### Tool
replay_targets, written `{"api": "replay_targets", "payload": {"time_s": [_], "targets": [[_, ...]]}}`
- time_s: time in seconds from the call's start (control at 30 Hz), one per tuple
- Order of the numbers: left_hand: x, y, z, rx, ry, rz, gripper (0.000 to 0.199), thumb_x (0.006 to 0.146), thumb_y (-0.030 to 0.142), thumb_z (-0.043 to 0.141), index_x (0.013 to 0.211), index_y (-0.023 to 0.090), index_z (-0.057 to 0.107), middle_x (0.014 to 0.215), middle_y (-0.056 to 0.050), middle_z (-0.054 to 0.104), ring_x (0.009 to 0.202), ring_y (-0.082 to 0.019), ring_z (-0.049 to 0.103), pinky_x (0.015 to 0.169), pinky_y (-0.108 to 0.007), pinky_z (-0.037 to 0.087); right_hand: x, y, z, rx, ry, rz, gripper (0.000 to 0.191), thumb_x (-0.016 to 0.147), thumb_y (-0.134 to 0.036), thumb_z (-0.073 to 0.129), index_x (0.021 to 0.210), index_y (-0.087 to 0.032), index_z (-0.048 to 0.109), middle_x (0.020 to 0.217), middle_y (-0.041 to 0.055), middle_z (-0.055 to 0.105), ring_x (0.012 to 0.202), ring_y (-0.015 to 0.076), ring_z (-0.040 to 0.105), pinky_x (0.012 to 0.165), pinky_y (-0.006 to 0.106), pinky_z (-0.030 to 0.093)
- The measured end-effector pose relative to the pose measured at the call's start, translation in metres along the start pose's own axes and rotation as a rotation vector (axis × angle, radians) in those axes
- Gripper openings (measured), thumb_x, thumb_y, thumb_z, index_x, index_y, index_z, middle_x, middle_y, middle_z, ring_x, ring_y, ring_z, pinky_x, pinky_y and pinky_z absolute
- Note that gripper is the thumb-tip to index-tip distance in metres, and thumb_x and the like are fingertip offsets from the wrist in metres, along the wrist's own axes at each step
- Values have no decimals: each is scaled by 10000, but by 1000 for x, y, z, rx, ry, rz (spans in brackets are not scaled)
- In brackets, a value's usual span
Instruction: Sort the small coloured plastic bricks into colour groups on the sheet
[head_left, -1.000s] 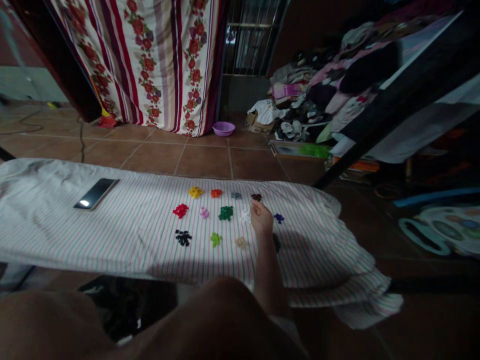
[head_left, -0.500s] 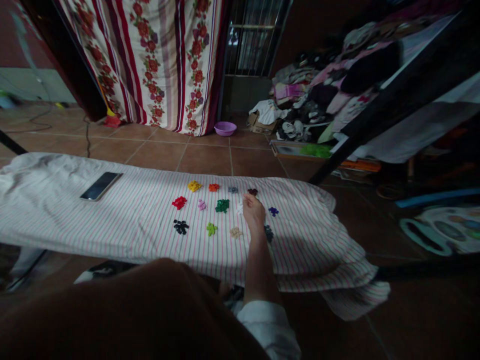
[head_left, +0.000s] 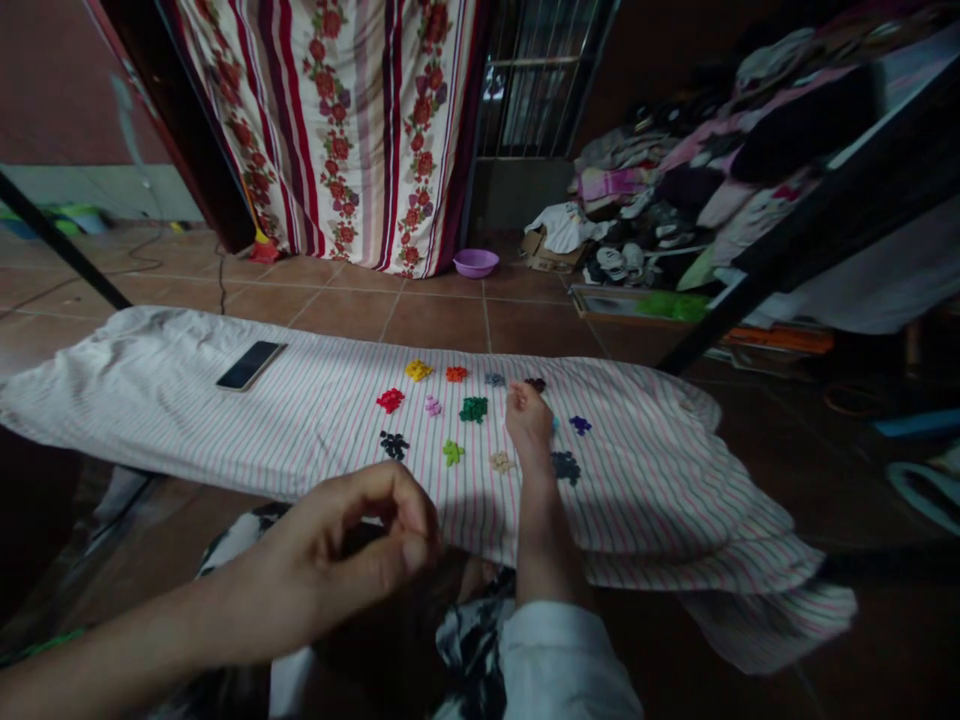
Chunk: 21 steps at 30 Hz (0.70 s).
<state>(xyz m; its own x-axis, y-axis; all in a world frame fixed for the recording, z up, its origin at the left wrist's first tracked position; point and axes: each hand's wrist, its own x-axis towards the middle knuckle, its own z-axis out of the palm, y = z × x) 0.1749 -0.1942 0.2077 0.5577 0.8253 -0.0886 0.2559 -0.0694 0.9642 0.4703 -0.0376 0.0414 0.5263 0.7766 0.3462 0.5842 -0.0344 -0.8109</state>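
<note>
Right arm: pale, whitish sleeve point(head_left: 562, 655), plain, broad band at its edge, forearm bare past it. Left forearm point(head_left: 142, 630) bare as far as visible. Lower body: loose black-and-white patterned garment point(head_left: 471, 650), blotchy print, details lost in shadow.

- Light-blue pieces point(head_left: 555, 425): partly covered by right hand point(head_left: 529, 420).
- Dark brown pieces point(head_left: 538, 383): partly obscured, same hand.
- Right fingers: too small and blurred to verify contents.
- Left hand point(head_left: 360, 560): inner palm concealed; forearm cut off at picture's edge.
- Floral curtain point(head_left: 367, 130): top cut off.
</note>
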Motion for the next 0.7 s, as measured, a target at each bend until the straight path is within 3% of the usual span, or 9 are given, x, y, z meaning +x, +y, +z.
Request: {"api": "replay_targets", "payload": {"time_s": [0.1, 0.2, 0.27, 0.37, 0.5, 0.6, 0.7], "targets": [[22, -35, -3, -35, 126, -85, 161, 776, 351, 598, 787, 203, 534, 752, -6, 595, 671, -119, 552, 584, -231, 454, -6, -17, 10, 24, -1, -49, 359, 840, -199, 399, 1087, -159, 656, 1054, 120, 719, 980, 217, 663, 908, 343, 485], [33, -79, -8, 12, 231, -174, 150, 779, 340, 523, 817, 196, 509, 714, 6, 572, 631, -109, 536, 588, -236, 444, -21, -38, 25, 22, -57, -129, 347, 861, -204, 396, 1092, -156, 651, 1040, 118, 717, 959, 214, 659, 878, 333, 491], [38, -103, -13, 155, 277, -197, 181, 764, 334, 525, 875, 191, 534, 691, 14, 553, 583, -107, 511, 555, -239, 438, -35, -52, 35, 2, -156, -229, 325, 876, -213, 407, 1075, -152, 656, 1030, 119, 709, 947, 211, 650, 867, 326, 488], [54, -131, -20, 288, 416, -143, 248, 740, 296, 540, 950, 169, 576, 972, -57, 574, 690, -121, 586, 626, -280, 513, -57, -71, 43, -93, -426, -348, 312, 879, -173, 422, 1076, -130, 659, 1044, 133, 687, 942, 203, 635, 867, 311, 480], [83, -158, -26, 430, 439, -152, 394, 734, 253, 609, 1109, 139, 573, 1149, -119, 511, 752, -127, 628, 702, -301, 556, -78, -84, 43, -306, -716, -343, 353, 844, -96, 451, 1143, -136, 635, 1141, 144, 639, 1065, 218, 589, 938, 328, 436], [104, -171, -28, 592, 427, -192, 558, 683, 259, 719, 1195, 136, 533, 1254, -161, 474, 764, -129, 626, 754, -318, 557, -83, -86, 42, -423, -824, -298, 359, 844, -103, 470, 1174, -132, 606, 1200, 162, 591, 1128, 230, 550, 936, 331, 422], [118, -177, -29, 671, 371, -218, 666, 628, 331, 797, 1204, 137, 524, 1258, -162, 482, 893, -191, 640, 813, -343, 551, -84, -85, 47, -441, -885, -307, 337, 850, -103, 479, 1162, -138, 602, 1186, 157, 578, 1124, 226, 544, 932, 328, 415]]}}
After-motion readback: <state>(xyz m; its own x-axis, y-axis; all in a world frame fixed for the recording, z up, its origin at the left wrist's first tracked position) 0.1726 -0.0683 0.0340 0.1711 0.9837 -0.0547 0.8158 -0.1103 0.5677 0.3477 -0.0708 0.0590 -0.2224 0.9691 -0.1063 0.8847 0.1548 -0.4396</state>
